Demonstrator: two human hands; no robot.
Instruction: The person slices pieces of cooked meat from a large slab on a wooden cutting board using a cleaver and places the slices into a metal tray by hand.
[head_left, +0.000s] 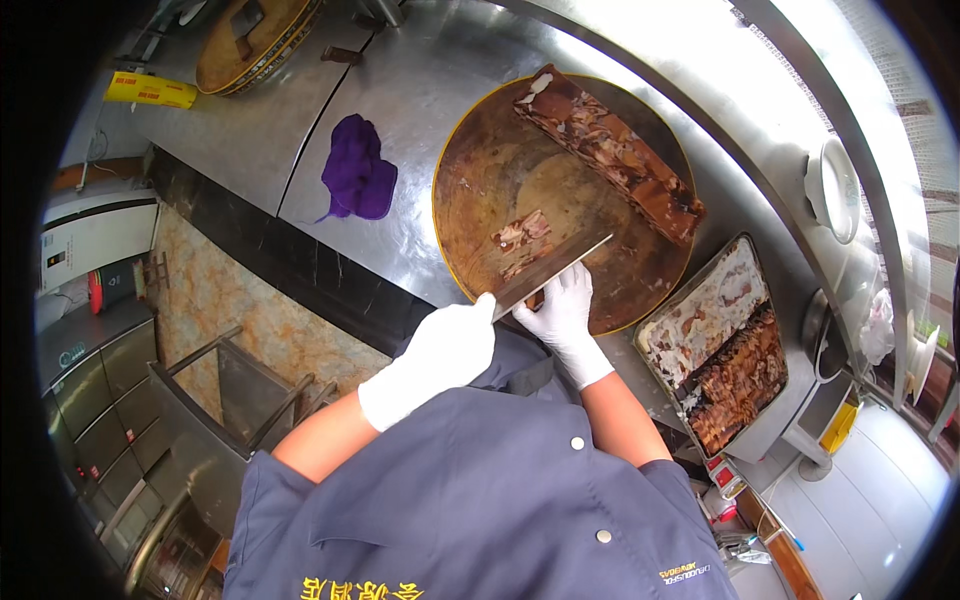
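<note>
My left hand (439, 356), in a white glove, grips the handle end of a cleaver (551, 271), whose long dark blade reaches up and right over a round wooden chopping board (480, 180). At the board's near edge my right hand (566, 311), also gloved, holds a small piece of brown pressed meat (535, 301) between thumb and fingers, partly hidden by the blade. Cut slices of the meat (525, 231) lie just beyond the blade. A long marbled block of pressed meat (611, 150) rests across the board's far right side.
A metal tray (637, 337) with more meat and whitish fat stands right of the board. A purple cloth (360, 169) lies on the steel counter (300, 187) to the left. Farther left are a second round board (217, 67) with a cleaver (246, 22) and a yellow packet (150, 90). White dishes (834, 189) stand right.
</note>
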